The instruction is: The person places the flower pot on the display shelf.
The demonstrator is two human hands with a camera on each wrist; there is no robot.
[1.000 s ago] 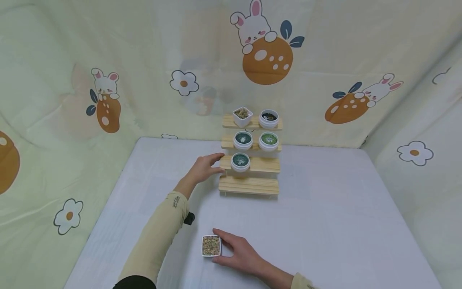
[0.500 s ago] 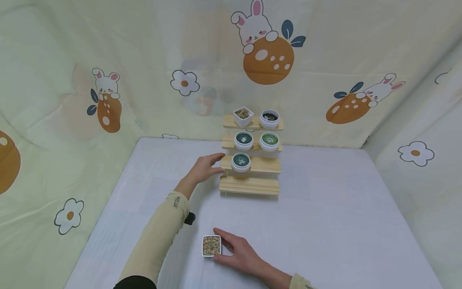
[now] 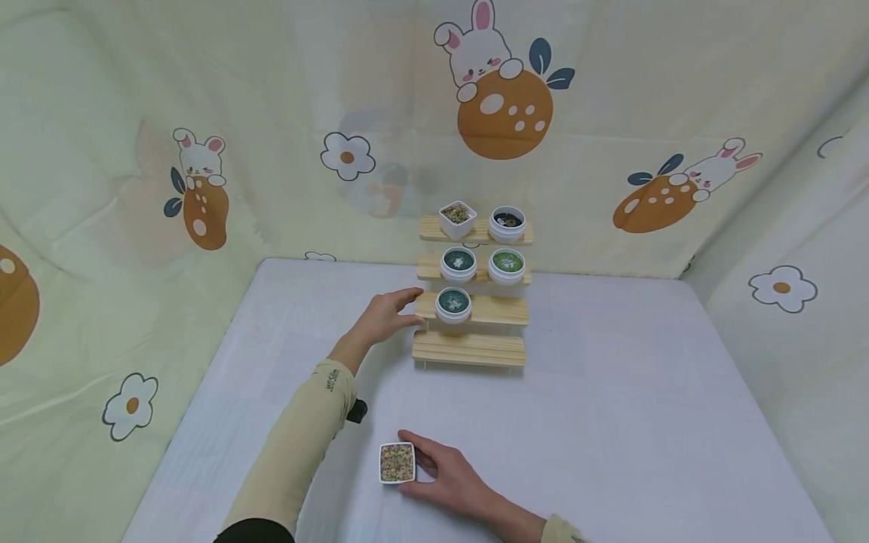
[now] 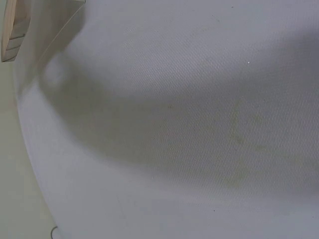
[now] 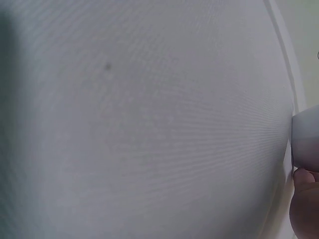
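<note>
A stepped wooden display stand point(image 3: 468, 349) stands toward the back of the table. My left hand point(image 3: 383, 315) holds its left end at the second step from the front, thumb and fingertips at the board's edges. A small square white dish point(image 3: 397, 462) filled with brownish grains sits on the cloth near the front. My right hand point(image 3: 451, 477) grips this dish from its right side between thumb and fingers. In the right wrist view the dish's white wall point(image 5: 306, 139) shows at the right edge beside a fingertip. The left wrist view catches only a corner of the stand point(image 4: 15, 35).
The stand's top step bears another square dish point(image 3: 457, 216) of grains and a round white pot point(image 3: 506, 223) with dark contents. Lower are a green pot point(image 3: 505, 265) and two dark teal pots, one point(image 3: 458, 264) above the other point(image 3: 452, 304). Patterned curtains point(image 3: 271, 90) enclose the white table point(image 3: 611, 392).
The right hand and its dish have shifted very slightly. The left hand and the stand keep their places.
</note>
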